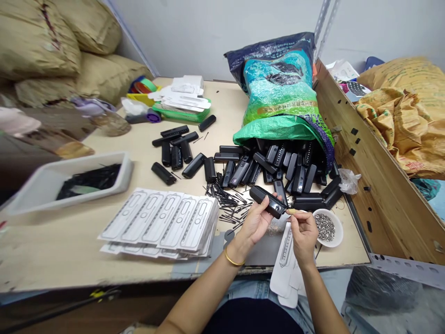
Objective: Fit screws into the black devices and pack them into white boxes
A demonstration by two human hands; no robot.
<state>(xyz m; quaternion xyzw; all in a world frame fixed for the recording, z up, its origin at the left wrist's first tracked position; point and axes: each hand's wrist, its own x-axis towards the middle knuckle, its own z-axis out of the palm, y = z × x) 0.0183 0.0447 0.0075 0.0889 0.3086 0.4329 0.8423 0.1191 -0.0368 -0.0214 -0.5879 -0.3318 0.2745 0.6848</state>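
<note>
One black case [272,202] — left fingers [264,203] clasping it, right fingers [296,214] pinched at its end

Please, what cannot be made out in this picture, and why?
All in the head view:
What the right hand may pinch by the black case: too small, and its fingers cover it.
Deeper contents of the printed sack: hidden by its walls.
Exact shape of the metal pieces: too small.
Fine print on the white cards: too small.
The pink thing at far left: blurred, cut off by the picture edge.
</note>
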